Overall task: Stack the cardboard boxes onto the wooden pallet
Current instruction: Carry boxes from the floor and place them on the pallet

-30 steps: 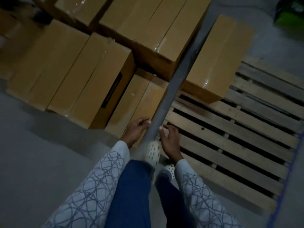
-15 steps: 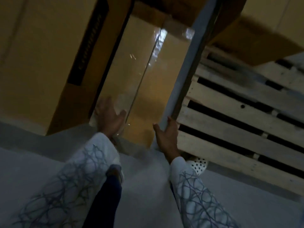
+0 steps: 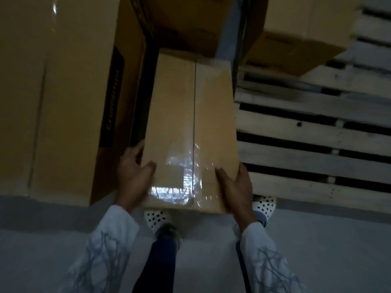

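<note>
Brown taped cardboard box (image 3: 190, 132), long axis pointing away, gripped at its near corners by left hand (image 3: 132, 174) and right hand (image 3: 236, 187), fingers curled over edges; slatted wooden pallet (image 3: 313, 132) lies rightward.

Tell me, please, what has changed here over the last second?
The left hand and right hand went from reaching to gripping the taped box at its near end, apparently drawn toward the person. The pallet and large box stayed put.

box label (image 3: 112, 98) blurred, pallet (image 3: 313, 132) cropped right
</note>
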